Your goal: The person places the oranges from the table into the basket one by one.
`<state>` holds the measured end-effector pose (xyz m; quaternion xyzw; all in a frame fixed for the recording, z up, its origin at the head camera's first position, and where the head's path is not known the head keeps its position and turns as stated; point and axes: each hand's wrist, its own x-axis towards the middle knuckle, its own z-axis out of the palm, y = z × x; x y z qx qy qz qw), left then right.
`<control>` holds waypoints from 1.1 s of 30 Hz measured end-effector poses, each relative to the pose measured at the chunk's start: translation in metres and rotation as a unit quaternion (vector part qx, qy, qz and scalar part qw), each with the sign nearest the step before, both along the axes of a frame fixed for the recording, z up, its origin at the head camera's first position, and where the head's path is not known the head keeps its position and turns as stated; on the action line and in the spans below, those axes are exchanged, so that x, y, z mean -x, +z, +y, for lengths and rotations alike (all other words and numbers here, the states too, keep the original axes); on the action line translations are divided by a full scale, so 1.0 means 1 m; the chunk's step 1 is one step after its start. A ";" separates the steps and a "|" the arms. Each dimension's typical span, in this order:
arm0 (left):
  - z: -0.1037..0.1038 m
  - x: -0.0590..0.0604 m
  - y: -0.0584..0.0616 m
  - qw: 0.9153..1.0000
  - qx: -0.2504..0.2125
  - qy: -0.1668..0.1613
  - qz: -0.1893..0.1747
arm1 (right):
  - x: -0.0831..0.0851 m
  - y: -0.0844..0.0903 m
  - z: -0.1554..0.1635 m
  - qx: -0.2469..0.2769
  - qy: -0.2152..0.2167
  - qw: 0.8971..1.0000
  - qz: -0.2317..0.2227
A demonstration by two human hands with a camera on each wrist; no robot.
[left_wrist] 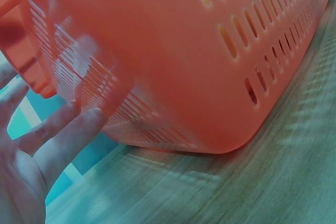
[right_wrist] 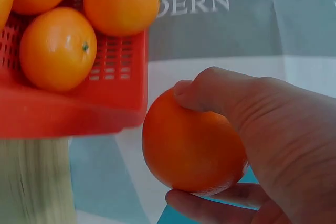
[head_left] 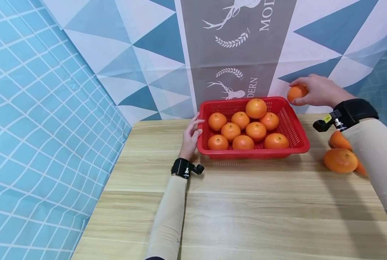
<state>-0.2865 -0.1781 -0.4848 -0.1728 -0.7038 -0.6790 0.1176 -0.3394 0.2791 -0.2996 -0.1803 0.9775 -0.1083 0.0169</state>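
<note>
An orange [right_wrist: 191, 142] is held between the thumb and fingers of my right hand [head_left: 321, 90], in the air just off the right back corner of a red plastic basket [head_left: 298, 139]. The basket stands on the table with several oranges inside; one orange [head_left: 256, 108] sits higher than the others at the back. At the basket's left end, my left hand [head_left: 190, 135] rests against the rim and side. In the left wrist view its fingers [left_wrist: 68, 137] are spread and fairly straight, with tips at the slotted wall [left_wrist: 157, 61].
More oranges [head_left: 341, 160] lie on the wooden table [head_left: 232, 209] at the right, partly hidden under my right forearm. A patterned cloth [head_left: 154, 57] hangs right behind the basket. Blue gridded sheeting [head_left: 44, 144] borders the left side.
</note>
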 end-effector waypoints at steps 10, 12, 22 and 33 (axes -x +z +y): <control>0.000 0.001 0.002 1.000 -0.007 -0.003 -0.007 | -0.007 0.007 -0.028 -0.005 0.022 1.000 -0.007; 0.000 0.001 0.001 1.000 -0.006 -0.001 -0.007 | -0.009 0.008 -0.032 -0.009 0.027 1.000 -0.009; 0.001 0.001 0.001 1.000 -0.009 -0.005 -0.006 | -0.017 0.010 -0.054 -0.019 0.066 0.997 -0.031; 0.000 0.000 0.000 1.000 -0.007 -0.006 -0.002 | -0.020 0.005 -0.058 -0.024 0.098 0.994 -0.051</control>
